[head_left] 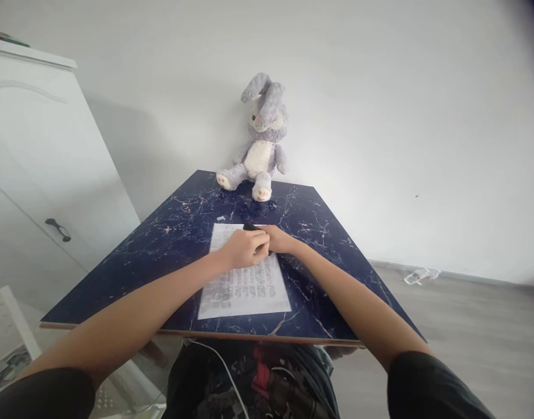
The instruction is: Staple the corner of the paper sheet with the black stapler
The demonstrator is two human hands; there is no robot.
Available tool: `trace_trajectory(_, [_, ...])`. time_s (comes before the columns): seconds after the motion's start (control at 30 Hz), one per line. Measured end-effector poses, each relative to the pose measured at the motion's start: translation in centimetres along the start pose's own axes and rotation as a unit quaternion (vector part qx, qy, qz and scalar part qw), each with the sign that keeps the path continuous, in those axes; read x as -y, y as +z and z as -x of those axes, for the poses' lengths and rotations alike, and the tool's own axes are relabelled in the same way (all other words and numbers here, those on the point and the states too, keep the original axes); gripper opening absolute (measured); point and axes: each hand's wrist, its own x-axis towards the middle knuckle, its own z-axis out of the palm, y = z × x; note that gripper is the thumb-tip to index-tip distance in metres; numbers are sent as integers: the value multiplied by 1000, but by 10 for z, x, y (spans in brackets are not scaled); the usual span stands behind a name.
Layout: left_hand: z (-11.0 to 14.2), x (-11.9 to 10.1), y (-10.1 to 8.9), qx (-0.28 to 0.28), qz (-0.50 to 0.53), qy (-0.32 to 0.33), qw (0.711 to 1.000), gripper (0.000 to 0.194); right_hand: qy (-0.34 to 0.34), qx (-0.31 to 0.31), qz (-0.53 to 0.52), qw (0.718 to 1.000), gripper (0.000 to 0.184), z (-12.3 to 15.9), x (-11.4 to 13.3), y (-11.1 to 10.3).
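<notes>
Black at its visible ends, mostly hidden: a dark object (250,226) amid left hand (242,249) and right hand (279,237), close together above the upper part of a printed sheet (245,291). Curls left fingers inward, tips touching or overlapping the right hand; reaches right fingers in behind, largely covered. Cannot tell how firmly either hand closes, nor what kind of object. Beneath, printed sheet flat on a dark blue marbled tabletop (162,273), lower edge near the front rim. Just past the sheet's top edge, a small white piece (220,218). Farther back, a grey plush rabbit (259,157), seated against the white wall (380,116).
</notes>
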Motion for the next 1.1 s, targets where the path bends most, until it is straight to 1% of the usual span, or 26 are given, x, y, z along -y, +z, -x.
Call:
trace_trajectory(0.1, [1,13,10,64,-10,-77,995,24,31,30,-1,999,34,24,-24,-27])
trace_trajectory(0.17, [2,26,15,98,-4,-98,990,16,51,64,3,997,33,41,-44,-44])
trace_trajectory(0.2, [3,33,16,117,1,-100,988,23,59,80,7,995,33,47,-54,-50])
trace_trajectory(0.23, [4,41,17,140,9,-103,985,34,60,80,14,995,32,52,-63,-55])
trace_trajectory(0.27, [4,48,17,158,20,-105,982,43,58,70,18,996,32,55,-71,-58])
trace_trajectory(0.33, [4,60,16,175,35,-108,978,48,45,29,22,998,33,57,-81,-59])
trace_trajectory(0.4, [3,69,16,176,52,-107,977,46,37,-5,14,999,33,56,-82,-57])
trace_trajectory(0.47, [2,74,15,170,71,-117,976,50,32,-8,4,999,32,53,-78,-55])
trace_trajectory(0.53, [1,76,16,158,91,-140,973,61,22,6,-19,1000,34,52,-74,-57])
trace_trajectory(0.57, [1,77,16,152,100,-153,971,65,16,22,-46,999,37,53,-74,-59])
trace_trajectory(0.6, [1,78,17,147,107,-162,970,64,14,45,-87,995,42,54,-75,-62])
trace_trajectory(0.63, [2,78,17,144,113,-169,968,62,18,69,-139,988,48,57,-77,-65])
trace_trajectory(0.7, [2,79,18,141,126,-176,966,58,34,115,-250,961,58,64,-85,-70])
trace_trajectory(0.8, [3,79,19,134,136,-187,964,59,45,146,-358,921,61,73,-96,-71])
trace_trajectory(0.87, [3,79,19,133,137,-199,961,61,50,152,-405,900,63,77,-100,-69])
trace_trajectory(0.97, [2,78,17,133,139,-211,958,62,78,145,-456,875,65,76,-102,-66])
trace_trajectory(1.03, [2,77,16,131,141,-207,959,61,93,141,-469,867,64,75,-103,-65])
trace_trajectory(1.1, [2,77,15,132,148,-198,960,62,97,141,-465,868,63,74,-105,-65])
